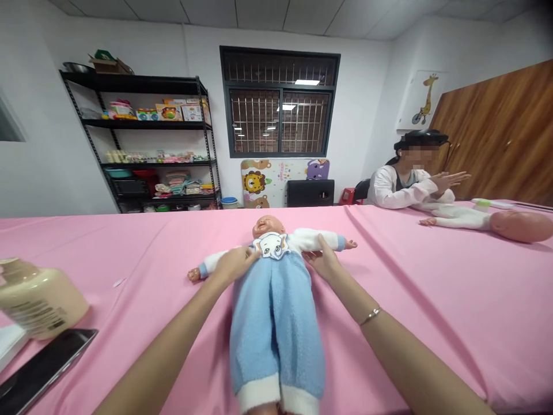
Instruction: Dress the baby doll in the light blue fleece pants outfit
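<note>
A baby doll (276, 311) lies on its back on the pink-covered table, head away from me and arms spread. It wears a fluffy light-blue outfit with white sleeves, white cuffs at the ankles and an elephant face on the chest. My left hand (237, 262) is closed at the doll's shoulder and chest on the left, fingertips at the edge of the elephant patch. With the thumb over the white sleeve and the fingers beneath it, my right hand (324, 260) grips the doll's arm on the right. A bracelet circles my right wrist.
At left on the pink cloth (142, 288) are a cream pump bottle (43, 300) and a black phone (43, 369). A co-worker (401, 178) sits at the far right, palms together, beside another doll (496, 222). Black shelves (147, 124) stand behind.
</note>
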`<state>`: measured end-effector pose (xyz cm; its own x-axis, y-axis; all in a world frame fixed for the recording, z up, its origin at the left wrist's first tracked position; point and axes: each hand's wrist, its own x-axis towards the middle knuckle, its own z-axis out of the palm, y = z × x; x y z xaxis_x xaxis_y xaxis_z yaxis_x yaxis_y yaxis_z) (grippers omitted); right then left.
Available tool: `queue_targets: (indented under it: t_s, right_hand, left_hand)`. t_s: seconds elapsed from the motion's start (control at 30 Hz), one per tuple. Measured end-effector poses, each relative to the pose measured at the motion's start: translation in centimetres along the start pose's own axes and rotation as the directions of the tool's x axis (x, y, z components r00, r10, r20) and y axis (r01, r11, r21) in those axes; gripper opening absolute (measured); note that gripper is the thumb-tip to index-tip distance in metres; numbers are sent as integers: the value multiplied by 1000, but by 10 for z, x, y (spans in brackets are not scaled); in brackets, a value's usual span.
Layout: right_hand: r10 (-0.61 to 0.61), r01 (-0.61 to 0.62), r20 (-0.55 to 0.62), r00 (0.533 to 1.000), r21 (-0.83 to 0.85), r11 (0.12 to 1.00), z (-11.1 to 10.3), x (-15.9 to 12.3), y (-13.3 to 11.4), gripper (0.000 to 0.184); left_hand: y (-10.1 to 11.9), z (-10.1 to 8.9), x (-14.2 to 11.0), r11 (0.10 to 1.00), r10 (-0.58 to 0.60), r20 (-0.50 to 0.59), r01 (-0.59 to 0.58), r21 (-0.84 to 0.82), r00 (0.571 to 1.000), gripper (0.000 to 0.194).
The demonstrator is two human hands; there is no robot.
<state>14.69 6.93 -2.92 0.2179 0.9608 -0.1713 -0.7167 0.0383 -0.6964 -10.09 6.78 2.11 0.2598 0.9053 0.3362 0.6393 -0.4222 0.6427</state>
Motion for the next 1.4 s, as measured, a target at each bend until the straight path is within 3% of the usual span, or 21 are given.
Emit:
queue_targets:
  t_s: [0.07, 0.2, 0.37, 0.5, 0.6, 0.67, 0.8, 0.87, 0.93, 1.0, 1.1, 1.17, 1.23, 1.3, 1.37, 1.4]
  right_hand:
    - [40, -38, -38, 998, 46, 998, -7, 10, 5, 32]
    - [41, -39, -26, 999, 62, 997, -19, 18, 13, 33]
    - [119, -119, -33, 992, -8, 993, -23, 15, 12, 28]
    - [228, -198, 64, 972, -306, 931, -24, 7, 9, 32]
    - [254, -126, 159, 954, -556, 821, -24, -3, 7, 39]
    - [278, -33, 269, 922, -662, 748, -25, -9, 1, 42]
    - [425, 108, 493, 759, -739, 665, -28, -13, -13, 39]
    - [326, 153, 520, 789, -681, 716, -29, -9, -14, 39]
    - [145, 210, 459, 876, -635, 743, -31, -3, -6, 42]
    - [21, 272, 398, 917, -663, 698, -33, 4, 7, 46]
    - [-90, 362, 384, 919, -731, 578, -32, 10, 21, 46]
    - [-251, 431, 350, 902, -742, 513, -25, 5, 20, 40]
    - [-448, 500, 302, 842, -748, 437, -10, -14, 12, 32]
    - [-540, 574, 336, 772, -734, 364, 9, -47, 1, 23]
    - [-397, 671, 550, 735, -673, 311, 26, -92, -4, 20]
    - [-223, 713, 679, 699, -639, 289, 31, -115, -4, 21]
  left_hand:
    - [-15, 6, -11, 994, 10, 19, -8, -108, 1000, 40]
    - [-20, 7, -23, 897, -178, -85, 126, -423, 980, 42]
    - [-32, 13, -27, 922, -106, 5, 100, -374, 994, 37]
    - [-48, 17, -26, 930, -132, 14, 129, -345, 991, 41]
    - [-55, 16, -24, 912, -138, 23, 136, -388, 990, 42]
    - [-58, 16, -23, 906, -112, 36, 117, -407, 993, 45]
    - [-63, 14, -22, 907, -88, 126, 131, -400, 988, 45]
    - [-62, 12, -23, 888, -131, 157, 186, -421, 979, 42]
    - [-61, 11, -24, 837, -173, 136, 218, -501, 975, 38]
    - [-59, 11, -24, 772, -188, 94, 206, -601, 978, 36]
    - [-60, 15, -24, 767, -185, 28, 163, -621, 982, 33]
    - [-63, 18, -24, 837, -156, -20, 121, -534, 988, 30]
    - [-66, 21, -25, 882, -105, -33, 77, -465, 994, 26]
    - [-66, 23, -26, 877, -65, -5, 55, -477, 998, 25]
    - [-66, 23, -27, 853, -47, 46, 64, -518, 998, 30]
    - [-66, 23, -27, 850, -39, 74, 72, -521, 996, 31]
